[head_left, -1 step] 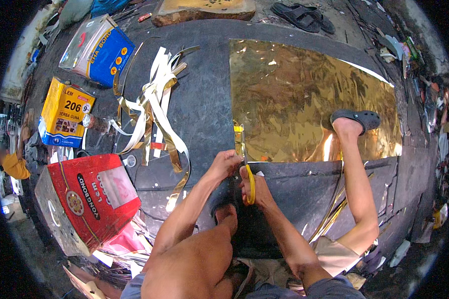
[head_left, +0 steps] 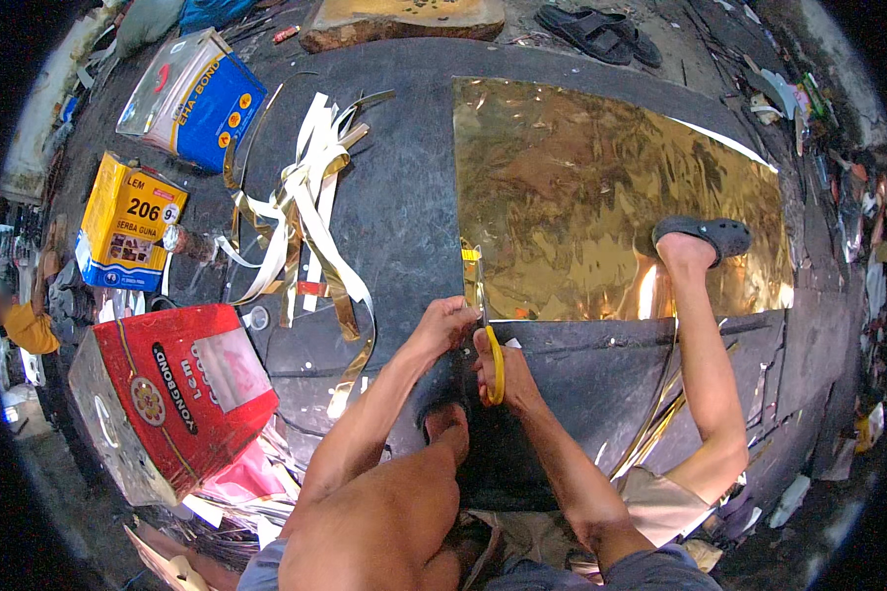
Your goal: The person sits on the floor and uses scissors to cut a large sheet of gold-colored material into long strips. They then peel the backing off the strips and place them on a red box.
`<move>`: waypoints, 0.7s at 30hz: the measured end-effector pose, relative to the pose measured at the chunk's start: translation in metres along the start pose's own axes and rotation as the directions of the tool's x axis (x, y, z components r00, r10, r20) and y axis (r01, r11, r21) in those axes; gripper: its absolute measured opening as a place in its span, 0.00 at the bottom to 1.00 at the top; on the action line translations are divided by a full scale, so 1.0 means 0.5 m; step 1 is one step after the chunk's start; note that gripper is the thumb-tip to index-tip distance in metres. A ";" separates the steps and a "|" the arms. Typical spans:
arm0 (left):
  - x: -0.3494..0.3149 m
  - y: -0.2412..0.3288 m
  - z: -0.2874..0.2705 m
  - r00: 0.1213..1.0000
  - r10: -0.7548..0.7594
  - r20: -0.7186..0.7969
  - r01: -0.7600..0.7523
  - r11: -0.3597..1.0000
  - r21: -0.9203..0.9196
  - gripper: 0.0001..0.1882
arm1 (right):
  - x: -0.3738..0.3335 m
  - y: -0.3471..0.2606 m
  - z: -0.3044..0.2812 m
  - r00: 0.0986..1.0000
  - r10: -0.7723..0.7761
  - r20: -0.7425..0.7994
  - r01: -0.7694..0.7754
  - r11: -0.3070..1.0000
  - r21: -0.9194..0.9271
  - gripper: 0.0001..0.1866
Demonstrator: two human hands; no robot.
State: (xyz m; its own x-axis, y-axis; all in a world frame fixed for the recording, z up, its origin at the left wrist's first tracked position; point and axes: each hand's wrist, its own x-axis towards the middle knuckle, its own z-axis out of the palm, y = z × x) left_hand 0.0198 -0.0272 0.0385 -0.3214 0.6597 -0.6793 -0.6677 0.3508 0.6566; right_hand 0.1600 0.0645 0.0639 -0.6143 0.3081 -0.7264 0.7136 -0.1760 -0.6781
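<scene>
Showing at far left: part of another person in a yellow top (head_left: 30,328), small and blurred.
Yellow box (head_left: 118,217): upright, blue along its base, between the two tins.
Red tin (head_left: 182,394): nearest the body on this side, tilted in view, a pale patch on its red face.
Blue tin (head_left: 202,103): beyond the yellow box, bare metal on one side.
Strips (head_left: 310,197): a loose tangle, white and gold, on the dark mat (head_left: 409,187); one tail curls toward the left forearm.
Wood block (head_left: 399,25): at the mat's far edge.
Left hand (head_left: 450,323): fingers pinched on the near left corner of the gold sheet (head_left: 581,187).
Scissors (head_left: 496,369): yellow handles toward the body, blades pointing away, at that same corner.
Right hand (head_left: 512,379): closed around the scissors' handles, just beside the left hand.
Gold sheet: flat on the mat, right of the strips, shiny and lightly rippled, white showing along its far edge.
Sandals (head_left: 596,34): a dark pair beyond the sheet.
Clog (head_left: 724,236): dark, on the right foot, over the sheet's right part.
</scene>
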 end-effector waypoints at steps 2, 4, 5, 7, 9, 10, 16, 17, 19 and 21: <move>-0.008 0.002 0.003 0.995 0.076 0.057 -0.072 0.995 -0.063 0.08 | -0.005 0.000 0.001 1.000 -0.002 -0.008 0.002 1.000 -0.003 0.45; -0.014 0.010 0.007 0.994 0.089 0.068 -0.083 0.993 -0.086 0.08 | -0.008 -0.006 0.001 1.000 -0.004 -0.021 0.004 1.000 0.001 0.45; -0.017 0.015 0.008 0.993 0.094 0.067 -0.088 0.992 -0.094 0.08 | -0.008 -0.011 0.000 0.999 -0.018 -0.028 0.016 0.998 -0.059 0.44; -0.020 0.027 0.010 0.993 0.094 0.065 -0.090 0.993 -0.072 0.08 | -0.005 -0.024 -0.005 1.000 0.012 -0.021 -0.015 0.986 -0.168 0.42; -0.016 0.041 0.010 0.994 0.090 0.067 -0.090 0.996 -0.006 0.08 | 0.001 -0.038 -0.011 1.000 0.007 -0.028 -0.010 0.992 -0.126 0.41; -0.014 0.046 0.010 0.995 0.086 0.055 -0.086 0.996 -0.005 0.08 | 0.006 -0.045 -0.013 0.999 0.042 -0.019 -0.044 0.994 -0.101 0.41; -0.015 0.050 0.026 0.994 0.112 -0.004 -0.112 0.993 -0.039 0.09 | 0.043 -0.068 -0.024 0.994 -0.098 -0.047 0.094 0.991 -0.095 0.38; -0.016 0.051 0.027 0.995 0.096 -0.005 -0.096 0.994 -0.055 0.09 | 0.051 -0.070 -0.023 0.994 -0.096 -0.048 0.093 0.993 -0.067 0.38; -0.021 0.060 0.029 0.996 0.092 -0.008 -0.092 0.995 -0.039 0.09 | 0.067 -0.077 -0.022 0.997 -0.070 -0.036 0.069 0.998 -0.008 0.39; -0.029 0.072 0.030 0.993 0.114 -0.007 -0.114 0.993 0.024 0.09 | 0.082 -0.088 -0.024 0.990 -0.137 -0.032 0.135 0.989 -0.054 0.39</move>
State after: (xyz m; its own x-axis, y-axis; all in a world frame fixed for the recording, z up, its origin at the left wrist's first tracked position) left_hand 0.0103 -0.0142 0.0768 -0.4002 0.6908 -0.6022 -0.6105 0.2891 0.7374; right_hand 0.1074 0.0962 0.0652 -0.6948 0.3594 -0.6230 0.6413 -0.0825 -0.7628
